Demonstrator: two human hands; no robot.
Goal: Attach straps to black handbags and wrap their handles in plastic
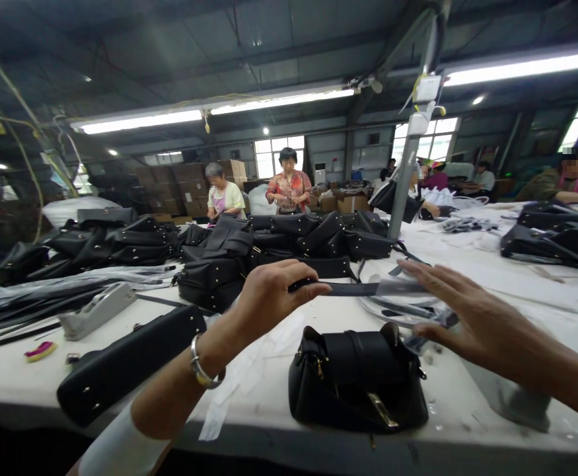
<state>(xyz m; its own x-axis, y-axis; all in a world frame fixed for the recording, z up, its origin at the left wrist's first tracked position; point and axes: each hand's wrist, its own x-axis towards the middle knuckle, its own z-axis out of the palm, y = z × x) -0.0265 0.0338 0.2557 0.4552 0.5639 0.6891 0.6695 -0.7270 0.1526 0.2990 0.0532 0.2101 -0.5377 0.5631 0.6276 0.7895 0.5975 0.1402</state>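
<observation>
My left hand (pixel 281 287) is closed, pinching a black strap (pixel 353 289) between thumb and fingers above the table. Clear plastic film (pixel 400 287) covers the strap's right end. My right hand (pixel 460 304) is beside that end with its fingers stretched out and thumb apart; whether it touches the film I cannot tell. Below and between both hands, a black handbag (pixel 358 370) with gold-coloured fittings stands upright on the white table (pixel 249 403). Another black bag (pixel 130 363) lies on its side under my left forearm, its studded base showing.
Black bags (pixel 289 238) are heaped across the table's far side. A grey tape dispenser (pixel 98 311) and a pink-and-yellow item (pixel 41 351) lie at left. Plastic-wrapped straps (pixel 407 307) lie behind the handbag. A metal post (pixel 403 178) rises beyond; co-workers stand across the table.
</observation>
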